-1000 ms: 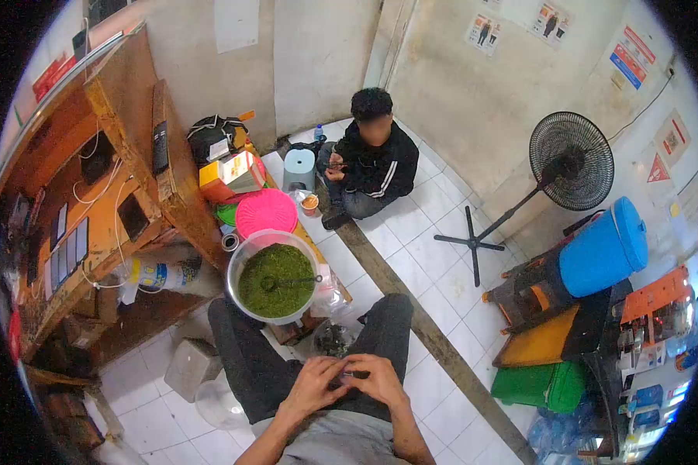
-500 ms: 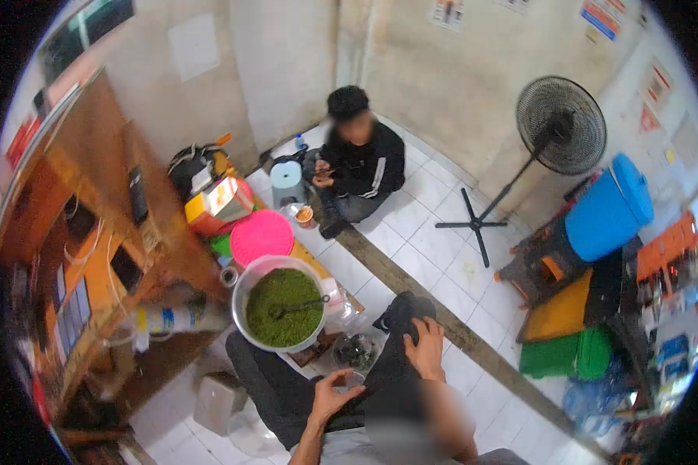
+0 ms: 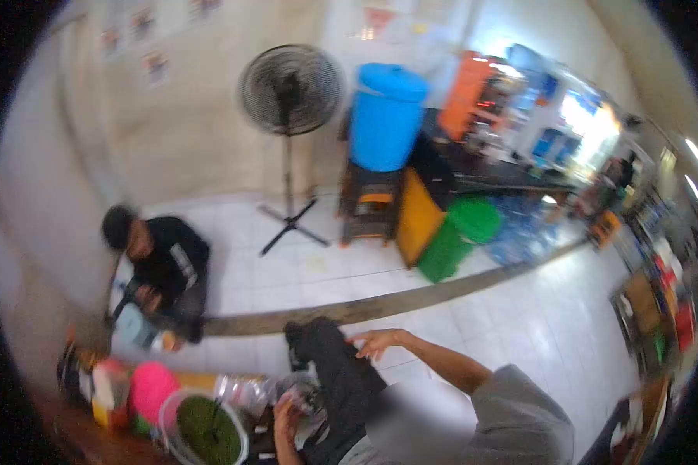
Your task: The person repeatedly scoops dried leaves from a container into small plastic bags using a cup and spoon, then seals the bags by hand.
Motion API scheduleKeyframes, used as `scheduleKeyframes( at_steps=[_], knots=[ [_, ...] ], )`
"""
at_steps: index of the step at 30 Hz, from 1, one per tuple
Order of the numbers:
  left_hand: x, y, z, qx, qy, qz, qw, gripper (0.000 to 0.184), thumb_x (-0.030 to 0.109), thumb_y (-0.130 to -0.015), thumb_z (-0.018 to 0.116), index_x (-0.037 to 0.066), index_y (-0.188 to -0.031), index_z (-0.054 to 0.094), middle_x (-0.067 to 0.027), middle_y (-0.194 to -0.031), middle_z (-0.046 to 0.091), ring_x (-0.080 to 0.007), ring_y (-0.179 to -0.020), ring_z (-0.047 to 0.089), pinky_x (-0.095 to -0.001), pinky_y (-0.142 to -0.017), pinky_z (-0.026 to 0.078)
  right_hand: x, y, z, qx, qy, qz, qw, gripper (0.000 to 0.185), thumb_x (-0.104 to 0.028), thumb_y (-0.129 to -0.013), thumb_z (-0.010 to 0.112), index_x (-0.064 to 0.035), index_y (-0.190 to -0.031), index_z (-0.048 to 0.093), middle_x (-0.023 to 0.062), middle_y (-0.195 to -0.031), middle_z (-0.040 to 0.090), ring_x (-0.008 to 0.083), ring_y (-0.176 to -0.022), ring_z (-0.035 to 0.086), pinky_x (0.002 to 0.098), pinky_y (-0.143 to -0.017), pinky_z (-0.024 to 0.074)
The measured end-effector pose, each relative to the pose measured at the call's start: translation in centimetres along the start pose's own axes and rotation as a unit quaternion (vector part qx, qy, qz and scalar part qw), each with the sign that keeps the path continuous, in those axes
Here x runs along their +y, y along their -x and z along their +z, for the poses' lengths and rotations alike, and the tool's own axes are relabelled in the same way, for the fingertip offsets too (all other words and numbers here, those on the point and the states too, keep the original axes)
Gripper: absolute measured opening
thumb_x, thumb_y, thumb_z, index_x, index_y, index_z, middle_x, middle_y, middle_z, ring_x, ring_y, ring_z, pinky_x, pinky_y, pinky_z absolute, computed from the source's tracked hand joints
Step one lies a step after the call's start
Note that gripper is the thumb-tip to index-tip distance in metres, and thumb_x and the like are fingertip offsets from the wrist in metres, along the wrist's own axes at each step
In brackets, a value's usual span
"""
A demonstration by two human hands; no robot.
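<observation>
My right hand (image 3: 377,342) is over my bent knee in dark trousers (image 3: 335,376), fingers spread and nothing in them. Lower down, my left hand (image 3: 285,417) is beside a clear container with dark contents (image 3: 308,395); motion blur hides whether it holds anything. A large pale bowl (image 3: 245,448) of shredded green stuff (image 3: 208,428) stands to the left of that hand, with a dark-handled utensil in it. Clear plastic packaging (image 3: 243,392) lies between the bowl and the container. Behind the bowl is a round pink lid (image 3: 153,389).
A person in black (image 3: 180,260) sits on the floor at the left, near a light-blue stool (image 3: 134,324). Along the wall stand a black fan (image 3: 290,91), a blue barrel (image 3: 388,120) on stacked stools, and a green bin (image 3: 459,239). A dark floor strip (image 3: 380,308) crosses the tiles.
The view has swung right. My hands, together a second ago, are apart; the right moved out to the knee, while the left moved toward the clear container.
</observation>
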State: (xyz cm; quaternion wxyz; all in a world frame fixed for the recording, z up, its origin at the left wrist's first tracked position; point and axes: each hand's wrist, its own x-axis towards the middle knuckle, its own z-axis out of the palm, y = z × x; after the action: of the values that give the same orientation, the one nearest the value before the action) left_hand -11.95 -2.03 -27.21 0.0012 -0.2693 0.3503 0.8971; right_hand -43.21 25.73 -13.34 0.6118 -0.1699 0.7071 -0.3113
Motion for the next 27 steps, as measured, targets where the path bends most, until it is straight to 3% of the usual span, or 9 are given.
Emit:
scheduleKeyframes(
  at_steps=[2, 4, 8, 11, 14, 18, 23, 25, 27],
  knots=[
    [-1.7, -4.4, -4.9, 0.035, -0.036, -0.039, 0.998, 0.044, 0.021, -0.091, 0.069, 0.008, -0.132, 0.061, -0.0055, -0.118, 0.069, -0.0258, -0.108, 0.065, -0.0429, -0.093, 0.05, 5.2, 5.9, -3.0, 0.041, -0.011, 0.049, 0.998, 0.069, -0.037, -0.09, 0.074, -0.0173, -0.151, 0.048, 0.0109, -0.126, 0.068, 0.024, -0.099, 0.069, 0.0383, -0.083, 0.0586],
    [-3.5, -5.9, -7.3, 0.047, -0.021, -0.038, 0.998, 0.059, 0.041, -0.097, 0.063, 0.016, -0.148, 0.047, -0.0078, -0.148, 0.049, -0.0306, -0.132, 0.05, -0.0506, -0.1, 0.046, 9.4, 14.0, -3.3, 0.209, -0.102, 0.001, 0.972, 0.059, -0.024, -0.092, 0.071, -0.0143, -0.147, 0.052, 0.0087, -0.126, 0.068, 0.0209, -0.098, 0.069, 0.0335, -0.078, 0.0574],
    [-6.4, -8.5, -9.1, 0.019, 0.032, -0.104, 0.994, 0.058, 0.04, -0.099, 0.06, 0.016, -0.149, 0.045, -0.0067, -0.153, 0.045, -0.0319, -0.136, 0.046, -0.0516, -0.102, 0.045, 16.3, 28.1, 1.6, 0.442, -0.538, -0.329, 0.639, 0.045, -0.026, -0.098, 0.062, -0.012, -0.14, 0.053, 0.0066, -0.104, 0.069, 0.0167, -0.077, 0.061, 0.0275, -0.067, 0.053],
    [-5.6, -8.7, -5.1, 0.014, 0.033, -0.126, 0.991, 0.056, 0.038, -0.099, 0.06, 0.015, -0.148, 0.046, -0.0072, -0.152, 0.046, -0.0311, -0.138, 0.045, -0.052, -0.103, 0.044, 25.3, 33.9, 2.7, 0.419, -0.597, -0.47, 0.496, 0.039, -0.025, -0.099, 0.059, -0.014, -0.137, 0.056, 0.0067, -0.108, 0.067, 0.0163, -0.082, 0.059, 0.0285, -0.069, 0.0499],
    [-4.6, -8.3, -4.0, 0.004, 0.045, -0.129, 0.991, 0.055, 0.035, -0.098, 0.061, 0.014, -0.147, 0.047, -0.0076, -0.152, 0.047, -0.0304, -0.14, 0.044, -0.0525, -0.104, 0.043, 14.3, 37.1, 5.8, 0.61, -0.547, -0.412, 0.399, 0.027, -0.027, -0.097, 0.062, -0.0123, -0.119, 0.06, 0.0036, -0.087, 0.064, 0.0139, -0.072, 0.056, 0.028, -0.063, 0.0483],
    [-2.8, -7.3, -5.3, -0.027, 0.091, -0.106, 0.99, 0.053, 0.032, -0.098, 0.061, 0.013, -0.146, 0.047, -0.0082, -0.151, 0.049, -0.0293, -0.142, 0.043, -0.0532, -0.105, 0.042, 10.8, 35.4, 3.3, 0.507, -0.544, -0.469, 0.476, 0.023, -0.027, -0.097, 0.062, -0.0135, -0.116, 0.061, 0.0013, -0.085, 0.062, 0.0122, -0.072, 0.054, 0.0279, -0.062, 0.0455],
    [-0.6, 0.7, -2.0, -0.05, 0.087, -0.001, 0.995, 0.049, 0.028, -0.097, 0.063, 0.005, -0.139, 0.054, -0.0165, -0.147, 0.052, -0.0321, -0.138, 0.048, -0.0526, -0.11, 0.042, 3.5, 18.2, -1.1, 0.57, -0.152, -0.271, 0.761, 0.033, -0.021, -0.092, 0.065, -0.0086, -0.121, 0.057, 0.0028, -0.097, 0.067, 0.0138, -0.083, 0.062, 0.0286, -0.066, 0.0488],
    [0.6, 4.2, 0.9, -0.089, 0.113, 0.037, 0.989, 0.049, 0.023, -0.094, 0.068, 0.004, -0.137, 0.055, -0.0154, -0.141, 0.058, -0.0321, -0.128, 0.057, -0.0522, -0.11, 0.043, 11.4, 1.7, -4.6, 0.423, -0.026, -0.347, 0.837, 0.066, -0.027, -0.087, 0.076, -0.0043, -0.14, 0.045, 0.0157, -0.123, 0.068, 0.0244, -0.107, 0.066, 0.0358, -0.078, 0.0567],
    [0.3, 5.6, 1.8, -0.082, 0.149, 0.057, 0.984, 0.049, 0.021, -0.091, 0.073, 0.003, -0.134, 0.056, -0.0153, -0.138, 0.059, -0.0327, -0.127, 0.057, -0.0499, -0.108, 0.046, 6.0, -9.1, 3.7, 0.422, 0.239, -0.089, 0.87, 0.123, -0.061, -0.07, 0.085, -0.0048, -0.159, 0.021, 0.028, -0.154, 0.039, 0.0354, -0.138, 0.047, 0.0461, -0.101, 0.0512]
  ],
)
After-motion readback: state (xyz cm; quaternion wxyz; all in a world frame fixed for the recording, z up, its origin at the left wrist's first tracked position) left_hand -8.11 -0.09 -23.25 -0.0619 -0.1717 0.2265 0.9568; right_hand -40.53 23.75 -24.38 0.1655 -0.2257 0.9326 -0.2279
